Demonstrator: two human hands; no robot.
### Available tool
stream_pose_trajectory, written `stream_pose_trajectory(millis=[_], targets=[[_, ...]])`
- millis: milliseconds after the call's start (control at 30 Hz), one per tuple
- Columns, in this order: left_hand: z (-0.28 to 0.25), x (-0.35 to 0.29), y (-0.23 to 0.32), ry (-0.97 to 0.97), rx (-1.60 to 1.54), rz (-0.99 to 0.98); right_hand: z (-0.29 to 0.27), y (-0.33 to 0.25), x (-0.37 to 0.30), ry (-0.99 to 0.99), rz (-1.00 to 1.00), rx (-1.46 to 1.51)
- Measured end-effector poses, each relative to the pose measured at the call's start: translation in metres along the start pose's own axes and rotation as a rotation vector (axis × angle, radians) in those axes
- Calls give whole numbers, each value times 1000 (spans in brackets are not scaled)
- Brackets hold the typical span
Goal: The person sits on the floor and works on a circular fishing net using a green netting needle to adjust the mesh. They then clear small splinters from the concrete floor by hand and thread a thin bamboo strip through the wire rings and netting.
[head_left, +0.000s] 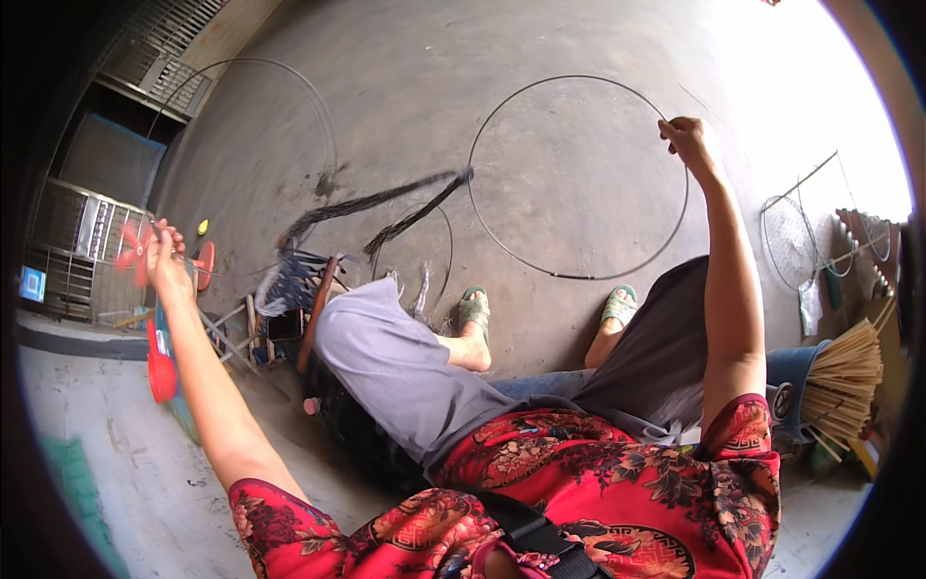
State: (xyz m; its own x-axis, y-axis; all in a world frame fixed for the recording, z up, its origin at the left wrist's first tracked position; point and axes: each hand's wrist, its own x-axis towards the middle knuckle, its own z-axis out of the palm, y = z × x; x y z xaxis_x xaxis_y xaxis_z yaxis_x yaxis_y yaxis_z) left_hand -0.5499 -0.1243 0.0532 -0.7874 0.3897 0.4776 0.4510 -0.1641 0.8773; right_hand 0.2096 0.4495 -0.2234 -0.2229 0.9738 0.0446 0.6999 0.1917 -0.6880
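Fingertips (665, 135) of the outstretched right hand (687, 141) are pinching a thin round hoop (581, 278); the left hand (168, 259) is curling, its hold blurred and unclear.

1. Glares white at the upper right, burning out all detail there; probably draws daylight from that side.
2. Spreads a soft sheen over the grey floor (405, 106) and dims toward the left, beside the metal grilles (92, 241).
3. Smears the red blades (132, 255) and softens the left hand (167, 259).
4. Renders the right hand (685, 141) and wire hoop (579, 278) fairly crisply.
5. Bends straight edges near the rim; drops to black at the corners.
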Motion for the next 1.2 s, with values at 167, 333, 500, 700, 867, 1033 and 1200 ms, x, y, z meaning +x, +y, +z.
stream_pose_trajectory(millis=[167, 333, 500, 700, 867, 1033, 1200], targets=[[88, -35, -16, -229, 366, -27, -47, 79, 45, 65, 213, 403], [111, -68, 3, -396, -43, -147, -55, 76, 40, 142, 282, 719], [158, -92, 0, -690, -605, -416, -65, 80, 39, 25, 257, 1094], [204, -95, -13, -645, -47, -332, -64, 87, 35, -56, 251, 1135], [192, -85, -53, -513, 349, -120, -52, 77, 19, -70, 232, 1079], [183, -85, -74, -480, 833, 419, -46, 74, 14, -84, 204, 1073], [191, -100, -72, -569, 96, -235, -39, 69, 16, -175, 262, 1203]])
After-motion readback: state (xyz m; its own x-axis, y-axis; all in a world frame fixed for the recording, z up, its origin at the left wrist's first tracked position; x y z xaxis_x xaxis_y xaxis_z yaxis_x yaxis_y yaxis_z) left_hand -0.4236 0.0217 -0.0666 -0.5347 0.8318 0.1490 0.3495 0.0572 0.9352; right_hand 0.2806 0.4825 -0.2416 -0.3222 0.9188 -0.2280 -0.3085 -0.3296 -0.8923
